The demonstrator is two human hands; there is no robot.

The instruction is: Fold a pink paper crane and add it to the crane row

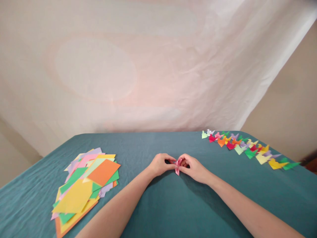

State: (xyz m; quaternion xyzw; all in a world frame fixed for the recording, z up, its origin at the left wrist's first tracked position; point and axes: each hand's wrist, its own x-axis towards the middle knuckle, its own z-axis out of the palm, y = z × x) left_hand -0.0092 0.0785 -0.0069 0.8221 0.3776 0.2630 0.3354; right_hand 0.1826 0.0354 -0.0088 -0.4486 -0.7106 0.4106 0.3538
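Observation:
Between my two hands, near the middle of the table, is a small piece of folded pink origami paper. It is narrow, with a pointed lower end showing below the fingers. My left hand pinches it from the left with thumb and fingertips. From the right, my right hand grips it between thumb and curled fingers. The fingertips of both hands nearly meet and cover much of the paper, so its full shape is hidden.
A dark green cloth covers the table. At the left lies a loose pile of coloured paper sheets. Several folded paper birds stand in rows at the far right. Behind the table hangs a pale cloth.

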